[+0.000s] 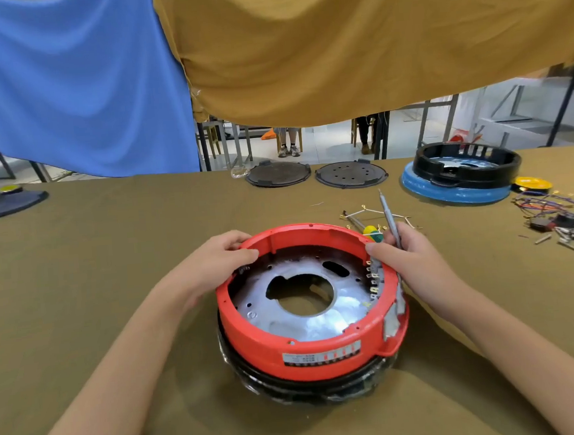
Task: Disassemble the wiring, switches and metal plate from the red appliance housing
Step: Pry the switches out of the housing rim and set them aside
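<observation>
Red housing (309, 339) sits upside-down on the worktop (109, 252), dead centre in front of you, stacked on a black base ring (309, 383). Metal plate (303, 305) lies flat inside it, big round hole in the middle, still seated.

Your left hand (213, 261) grips the far-left rim, fingers (243, 253) curled over the edge, thumb side outside. Your right hand (409, 259) is at the far-right rim, curled round a grey rod-like tool (389, 223) whose shaft points up and away from you; thumb presses on the rim. A yellow-green screwdriver handle (372, 233) shows just beside that hand; can't tell if you hold it too.

Key relation: a row of small brass terminals (373, 279) runs along the inner right wall, directly below your right fingers, row axis running toward you along the wall. Right hand is clearly nearer; left is across the housing, only steadying.

Judgement: next work is likely those terminals or the plate screws, so the tool tip would have to flip down into the housing.

Already-pulled wires and switches (560, 220) lie well apart at right. 2 dark discs (313, 175) and a blue-black housing (460, 172) sit at the far edge.
</observation>
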The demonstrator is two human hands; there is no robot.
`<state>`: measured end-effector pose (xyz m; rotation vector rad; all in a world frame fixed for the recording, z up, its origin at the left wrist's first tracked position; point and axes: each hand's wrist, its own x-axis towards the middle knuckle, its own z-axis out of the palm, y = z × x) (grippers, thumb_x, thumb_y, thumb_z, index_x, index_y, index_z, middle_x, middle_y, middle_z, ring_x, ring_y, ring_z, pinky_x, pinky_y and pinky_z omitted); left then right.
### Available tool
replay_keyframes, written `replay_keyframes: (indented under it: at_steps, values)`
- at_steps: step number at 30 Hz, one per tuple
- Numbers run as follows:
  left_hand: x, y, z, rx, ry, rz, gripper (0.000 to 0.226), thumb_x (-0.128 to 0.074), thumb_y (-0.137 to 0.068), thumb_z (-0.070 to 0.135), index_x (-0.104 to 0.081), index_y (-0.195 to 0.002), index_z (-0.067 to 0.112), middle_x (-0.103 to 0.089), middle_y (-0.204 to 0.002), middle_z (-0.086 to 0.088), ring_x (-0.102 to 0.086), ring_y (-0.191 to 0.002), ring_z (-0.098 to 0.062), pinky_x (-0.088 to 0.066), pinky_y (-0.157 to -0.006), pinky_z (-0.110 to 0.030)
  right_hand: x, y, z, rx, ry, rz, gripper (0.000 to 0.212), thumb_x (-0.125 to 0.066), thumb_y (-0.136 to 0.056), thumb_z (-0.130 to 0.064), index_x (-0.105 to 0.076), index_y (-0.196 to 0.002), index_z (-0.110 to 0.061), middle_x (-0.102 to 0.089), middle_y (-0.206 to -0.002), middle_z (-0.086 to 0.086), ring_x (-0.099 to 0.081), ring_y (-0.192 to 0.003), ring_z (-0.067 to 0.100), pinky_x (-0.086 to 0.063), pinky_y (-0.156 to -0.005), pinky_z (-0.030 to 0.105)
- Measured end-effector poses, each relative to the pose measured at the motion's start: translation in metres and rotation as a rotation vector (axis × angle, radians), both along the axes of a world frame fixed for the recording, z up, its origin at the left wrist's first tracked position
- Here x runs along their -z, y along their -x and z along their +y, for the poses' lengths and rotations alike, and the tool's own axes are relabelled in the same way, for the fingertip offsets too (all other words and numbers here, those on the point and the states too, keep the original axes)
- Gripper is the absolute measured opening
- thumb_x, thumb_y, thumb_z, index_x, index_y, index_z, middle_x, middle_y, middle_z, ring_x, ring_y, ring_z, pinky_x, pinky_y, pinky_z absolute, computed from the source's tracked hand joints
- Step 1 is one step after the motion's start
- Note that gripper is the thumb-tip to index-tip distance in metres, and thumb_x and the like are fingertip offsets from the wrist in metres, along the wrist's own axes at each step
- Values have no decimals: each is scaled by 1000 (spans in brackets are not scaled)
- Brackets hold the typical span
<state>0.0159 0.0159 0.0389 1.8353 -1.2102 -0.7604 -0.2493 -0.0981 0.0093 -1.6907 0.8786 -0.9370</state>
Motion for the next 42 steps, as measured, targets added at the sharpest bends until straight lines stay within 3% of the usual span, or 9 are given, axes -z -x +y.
replay_keyframes:
  at_steps: [3, 7, 16, 21, 27, 30, 33, 37, 42]
  values:
    - [0, 1, -5, -1, 46, 109, 18, -60, -98, 16, -69, -113, 17, -71, -102, -7, -66, -80, -13, -53, -77, -27, 0, 2, 1, -37, -24, -10, 25, -63, -93, -18, -41, -83, -15, -59, -70, 8, -55, -55, 18, -48, -54, 28]
    - [7, -1, -8, -34, 92, 228, 19, -62, -96, 18, -71, -113, 15, -73, -112, -14, -70, -95, -24, -54, -95, -42, 0, 3, -1, -52, -48, -4, 26, -63, -93, -21, -40, -83, -17, -58, -71, 8, -56, -54, 17, -50, -53, 24]
    - [25, -13, -8, 127, 184, 560, 42, -37, -96, 8, -63, -129, 13, -68, -126, -12, -62, -120, -30, -44, -106, -44, 5, 0, -2, 10, -11, -23, 26, -61, -93, -16, -40, -79, -17, -51, -64, 4, -51, -49, 16, -44, -49, 24]
    - [27, -14, -12, 25, 213, 570, 34, -44, -98, 8, -63, -126, 9, -69, -121, -15, -67, -110, -30, -50, -99, -44, 4, -1, 1, 7, -2, -9, 24, -60, -94, -17, -41, -81, -15, -53, -64, 4, -54, -50, 17, -47, -49, 24]
    - [26, -11, -9, -161, 226, 422, 6, -60, -94, 16, -64, -97, 14, -66, -86, -9, -59, -75, -21, -48, -73, -35, 3, -1, 2, 20, 7, 36, 23, -60, -94, -20, -41, -83, -14, -53, -66, 5, -57, -55, 21, -48, -51, 26]
    - [22, -16, 1, -106, 160, 358, 20, -73, -77, 32, -64, -90, 20, -62, -81, -4, -54, -69, -19, -42, -66, -34, 4, -2, 4, 57, 20, 62, 21, -59, -93, -19, -41, -83, -14, -53, -69, 8, -58, -56, 24, -48, -54, 32]
    - [19, -21, 7, 28, 109, 355, 36, -69, -66, 24, -65, -101, 16, -61, -94, -5, -59, -77, -18, -47, -71, -32, 4, -1, 5, 64, 50, 82, 22, -58, -92, -19, -41, -79, -13, -51, -65, 5, -56, -54, 19, -46, -51, 30]
    - [18, -20, 5, 43, 127, 381, 36, -73, -75, 12, -71, -110, 11, -68, -110, -18, -63, -94, -28, -47, -97, -48, -6, 2, 2, 86, 243, 215, 43, -50, -100, -37, -50, -80, 1, -49, -64, 0, -48, -56, 11, -40, -58, 30]
    - [18, -13, -1, 131, 142, 509, 31, -62, -90, 8, -69, -120, 9, -70, -119, -20, -69, -104, -31, -56, -94, -38, -49, -10, 3, -24, 603, 402, 23, -46, -103, -28, -60, -88, -18, -56, -70, -4, -49, -63, 7, -36, -57, 20]
